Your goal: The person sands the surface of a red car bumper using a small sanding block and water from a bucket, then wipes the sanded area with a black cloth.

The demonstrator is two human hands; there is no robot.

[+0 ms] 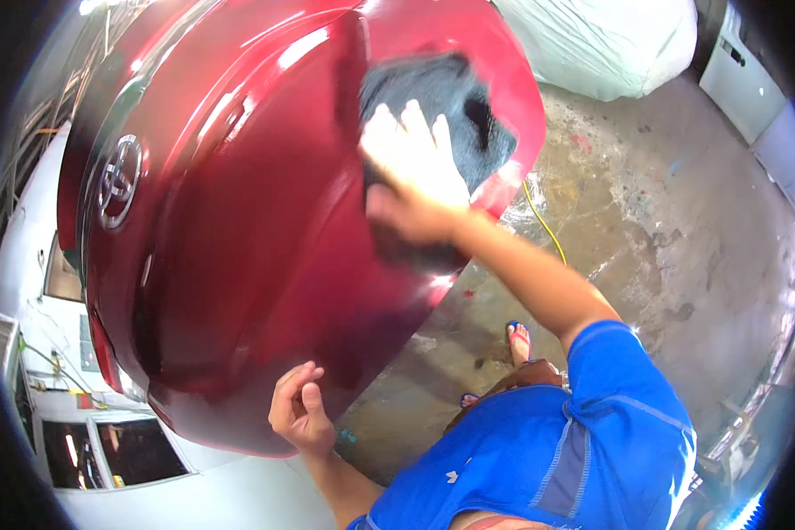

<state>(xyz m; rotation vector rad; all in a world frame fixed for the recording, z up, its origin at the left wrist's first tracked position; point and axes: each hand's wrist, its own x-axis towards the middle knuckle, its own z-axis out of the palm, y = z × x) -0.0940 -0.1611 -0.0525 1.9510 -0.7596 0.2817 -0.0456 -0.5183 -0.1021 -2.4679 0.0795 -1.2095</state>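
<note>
A glossy dark red car body panel (pixel 265 256) fills the left and middle of the view. On its upper right part lies a dark, fuzzy-looking cloth (pixel 433 84). My right hand (pixel 415 172) rests flat on the cloth, fingers spread and pointing away from me, slightly blurred and overlit. The cloth's near edge is partly hidden by this hand and by shadow. Close to the panel's near edge, my left hand (pixel 302 411) hovers with fingers loosely bent and thumb apart, with nothing visible in it.
An oval chrome emblem (pixel 119 181) sits on the panel's left side. A pale cover (pixel 601 44) drapes something at the top right. A yellow cord (pixel 546 225) crosses the stained concrete floor (pixel 662 203). White panels (pixel 742 79) stand at the far right; a white vehicle (pixel 212 490) is at lower left.
</note>
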